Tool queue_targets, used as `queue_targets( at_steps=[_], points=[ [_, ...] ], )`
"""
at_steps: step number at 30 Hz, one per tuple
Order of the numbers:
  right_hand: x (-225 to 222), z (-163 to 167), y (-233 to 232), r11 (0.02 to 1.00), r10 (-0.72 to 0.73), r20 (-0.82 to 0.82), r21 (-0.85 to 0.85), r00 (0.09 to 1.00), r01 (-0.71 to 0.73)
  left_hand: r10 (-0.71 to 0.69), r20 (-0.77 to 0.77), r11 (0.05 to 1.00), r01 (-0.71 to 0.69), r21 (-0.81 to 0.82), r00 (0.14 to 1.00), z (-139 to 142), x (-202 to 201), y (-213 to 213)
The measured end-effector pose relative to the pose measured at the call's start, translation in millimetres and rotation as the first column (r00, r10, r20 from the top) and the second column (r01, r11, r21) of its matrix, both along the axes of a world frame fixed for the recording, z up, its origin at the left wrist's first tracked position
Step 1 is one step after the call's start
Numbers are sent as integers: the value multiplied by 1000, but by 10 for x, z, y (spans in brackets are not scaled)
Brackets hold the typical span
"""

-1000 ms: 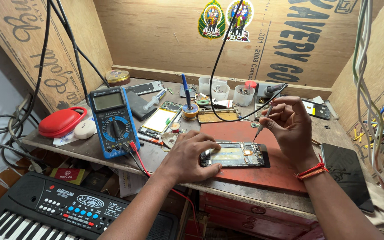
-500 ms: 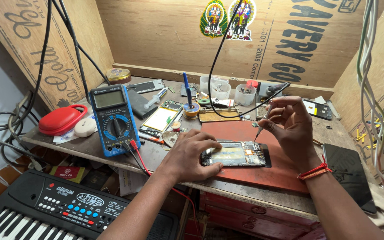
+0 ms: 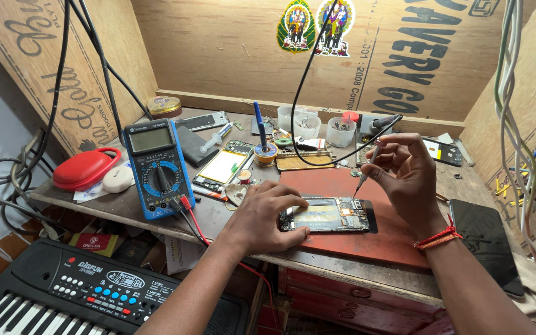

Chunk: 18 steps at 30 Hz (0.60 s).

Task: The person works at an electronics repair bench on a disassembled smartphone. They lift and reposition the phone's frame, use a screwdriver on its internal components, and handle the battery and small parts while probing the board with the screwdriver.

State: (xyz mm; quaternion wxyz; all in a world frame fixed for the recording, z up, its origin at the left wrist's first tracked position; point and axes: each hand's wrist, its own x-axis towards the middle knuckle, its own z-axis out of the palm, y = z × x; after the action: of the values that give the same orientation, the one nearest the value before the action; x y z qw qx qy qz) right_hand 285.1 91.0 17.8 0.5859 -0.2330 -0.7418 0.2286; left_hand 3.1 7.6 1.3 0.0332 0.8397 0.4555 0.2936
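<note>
Left hand [image 3: 262, 214]: fingers spread, pressing the opened phone [image 3: 327, 215] onto the red mat [image 3: 342, 186].
Right hand [image 3: 404, 177]: pinching a small screwdriver [image 3: 366, 170] above it.
Risk: the tip could slip and scratch the board.

Multimeter [image 3: 158, 169]: blue casing, grey screen, black dial, red and black leads plugged in. Work mat [image 3: 367, 223]: rusty red-orange. Opened phone [image 3: 325, 214]: black frame, gold-yellow centre, silver bits. Oval case [image 3: 85, 168] at left: bright red; white oval beside it. Keyboard [image 3: 69, 291]: black body, white keys, blue buttons. Wrist thread [image 3: 437, 238]: red-orange. Walls: tan plywood, dark lettering, two green-yellow stickers [image 3: 315, 25].
</note>
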Motion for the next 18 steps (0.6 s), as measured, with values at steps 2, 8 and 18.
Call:
queue_targets(
  at_steps=[2, 8, 18],
  points=[
    [6, 4, -6, 998, 14, -28, -56, 1000, -16, 16, -22, 1000, -16, -20, 1000, -3, 19, 16],
    [21, -9, -21, 998, 45, -24, -49, 999, -46, 7, -15, 1000, -7, -2, 1000, 5, 4, 7],
    [34, -29, -9, 998, 40, -72, -43, 997, -43, 1, -5, 1000, -1, 1, 1000, 12, 1, -5]
  ],
)
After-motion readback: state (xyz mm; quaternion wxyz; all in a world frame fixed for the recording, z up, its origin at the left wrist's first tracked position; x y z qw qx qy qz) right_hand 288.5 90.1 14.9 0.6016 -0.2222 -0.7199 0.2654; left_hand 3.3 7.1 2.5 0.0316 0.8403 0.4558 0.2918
